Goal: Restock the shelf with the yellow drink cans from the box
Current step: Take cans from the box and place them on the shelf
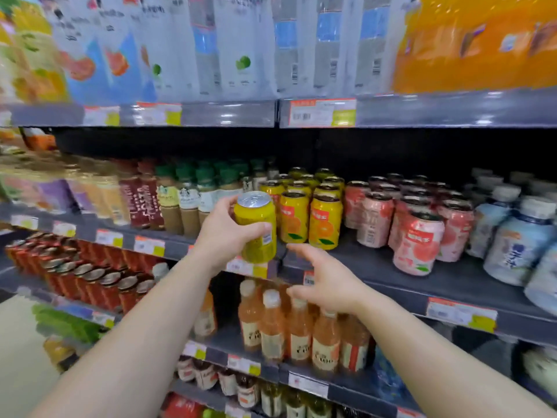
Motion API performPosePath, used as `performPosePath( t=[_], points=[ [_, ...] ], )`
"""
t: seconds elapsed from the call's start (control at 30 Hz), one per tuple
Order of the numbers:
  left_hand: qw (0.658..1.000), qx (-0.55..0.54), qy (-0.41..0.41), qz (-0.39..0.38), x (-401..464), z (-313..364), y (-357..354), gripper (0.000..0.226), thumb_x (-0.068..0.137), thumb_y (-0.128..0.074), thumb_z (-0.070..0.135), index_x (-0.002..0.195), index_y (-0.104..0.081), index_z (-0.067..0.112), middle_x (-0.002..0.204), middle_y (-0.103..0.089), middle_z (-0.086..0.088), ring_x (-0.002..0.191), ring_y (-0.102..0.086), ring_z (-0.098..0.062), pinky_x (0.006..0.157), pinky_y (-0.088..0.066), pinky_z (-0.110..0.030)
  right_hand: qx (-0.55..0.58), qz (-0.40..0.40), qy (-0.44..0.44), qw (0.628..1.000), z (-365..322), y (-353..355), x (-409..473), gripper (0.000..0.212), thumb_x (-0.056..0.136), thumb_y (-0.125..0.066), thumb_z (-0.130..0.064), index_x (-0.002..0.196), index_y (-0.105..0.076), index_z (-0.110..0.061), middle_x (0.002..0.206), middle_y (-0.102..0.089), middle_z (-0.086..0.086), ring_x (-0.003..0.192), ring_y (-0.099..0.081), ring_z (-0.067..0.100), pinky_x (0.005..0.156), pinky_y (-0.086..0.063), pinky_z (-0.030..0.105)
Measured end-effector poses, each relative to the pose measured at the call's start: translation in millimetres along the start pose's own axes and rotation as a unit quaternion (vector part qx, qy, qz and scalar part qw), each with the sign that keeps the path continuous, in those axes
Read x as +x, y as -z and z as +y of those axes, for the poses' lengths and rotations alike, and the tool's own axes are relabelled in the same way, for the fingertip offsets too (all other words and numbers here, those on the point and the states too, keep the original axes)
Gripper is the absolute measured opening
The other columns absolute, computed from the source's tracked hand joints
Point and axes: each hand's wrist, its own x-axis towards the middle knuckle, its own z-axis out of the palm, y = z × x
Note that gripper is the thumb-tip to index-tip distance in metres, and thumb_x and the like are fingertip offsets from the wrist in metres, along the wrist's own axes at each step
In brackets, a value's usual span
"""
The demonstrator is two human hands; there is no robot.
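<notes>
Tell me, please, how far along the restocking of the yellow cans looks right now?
Partly done: rows of yellow cans already stand on the shelf. In hand: the left hand grips one yellow can before them; the right hand is empty. That can remains unplaced; the box is out of view.

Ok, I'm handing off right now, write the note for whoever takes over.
Left hand grips a yellow can, raised in front of the shelf.
Right hand open, empty, just below the can.
Done: yellow cans already stand in rows on the shelf, beside the pink cans.
Left: set this can at the front of the yellow rows. The box is out of view.
</notes>
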Motion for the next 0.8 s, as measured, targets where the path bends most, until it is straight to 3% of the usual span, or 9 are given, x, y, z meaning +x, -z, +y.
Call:
performPosePath(
  t=[0.1,0.2,0.37,0.57,0.63,0.7,0.8],
  points=[
    [1.0,0.0,-0.009,-0.014,38.8,-10.0,2.6,0.079,0.063,-0.088,0.031,0.13,-0.047,0.023,0.117,-0.064,0.004,0.103,-0.064,-0.014,0.09,-0.053,-0.039,-0.006,0.014,-0.031,0.999,-5.1,-2.1,15.3,0.079,0.081,-0.072,-0.037,0.146,-0.026,-0.038,0.15,-0.035,-0.008,0.138,-0.033,0.012,0.107,-0.037,0.031],
    [1.0,-0.001,-0.006,-0.019,62.1,-18.5,-6.6,0.072,0.071,-0.084,0.023,0.132,-0.046,0.018,0.116,-0.062,0.001,0.103,-0.061,-0.016,0.086,-0.05,-0.034,-0.004,0.038,-0.057,0.998,-2.3,-0.2,24.6,0.078,0.08,-0.073,-0.036,0.144,-0.029,-0.04,0.149,-0.036,-0.011,0.137,-0.033,0.008,0.103,-0.036,0.023],
    [0.998,0.038,0.005,-0.053,77.3,-38.9,-22.2,0.069,0.077,-0.08,0.026,0.135,-0.042,0.019,0.12,-0.06,-0.001,0.109,-0.059,-0.021,0.091,-0.05,-0.04,0.005,0.049,-0.083,0.995,3.3,1.4,32.9,0.077,0.081,-0.073,-0.034,0.144,-0.03,-0.041,0.148,-0.038,-0.011,0.137,-0.034,0.006,0.101,-0.036,0.023],
    [0.994,0.066,0.016,-0.086,82.1,-39.7,-15.4,0.082,0.073,-0.082,0.034,0.141,-0.038,0.019,0.128,-0.06,-0.003,0.112,-0.059,-0.019,0.094,-0.051,-0.042,0.006,0.041,-0.088,0.995,7.5,3.1,45.5,0.077,0.08,-0.074,-0.034,0.142,-0.029,-0.044,0.147,-0.038,-0.012,0.135,-0.035,0.006,0.1,-0.033,0.019],
    [0.984,0.159,-0.031,-0.068,80.3,-28.8,-12.5,0.089,0.07,-0.081,0.046,0.141,-0.036,0.018,0.132,-0.057,-0.003,0.115,-0.057,-0.022,0.093,-0.05,-0.039,0.009,0.033,-0.087,0.996,8.5,3.3,50.3,0.077,0.08,-0.074,-0.034,0.143,-0.029,-0.044,0.147,-0.037,-0.013,0.135,-0.035,0.006,0.101,-0.032,0.019],
    [0.948,0.304,-0.094,-0.012,79.4,-13.4,-12.4,0.094,0.068,-0.071,0.066,0.141,-0.036,0.02,0.134,-0.053,-0.005,0.121,-0.052,-0.027,0.091,-0.047,-0.04,0.01,0.031,-0.079,0.996,9.9,3.1,54.5,0.078,0.08,-0.074,-0.033,0.143,-0.03,-0.042,0.148,-0.037,-0.012,0.134,-0.035,0.005,0.101,-0.031,0.018],
    [0.907,0.406,-0.107,0.02,87.8,-0.2,-15.3,0.1,0.064,-0.06,0.081,0.14,-0.037,0.021,0.134,-0.05,-0.011,0.125,-0.047,-0.032,0.094,-0.046,-0.044,0.013,0.032,-0.066,0.997,11.7,0.6,57.5,0.078,0.08,-0.074,-0.031,0.144,-0.031,-0.038,0.146,-0.038,-0.012,0.132,-0.035,0.001,0.098,-0.029,0.014]
  ],
)
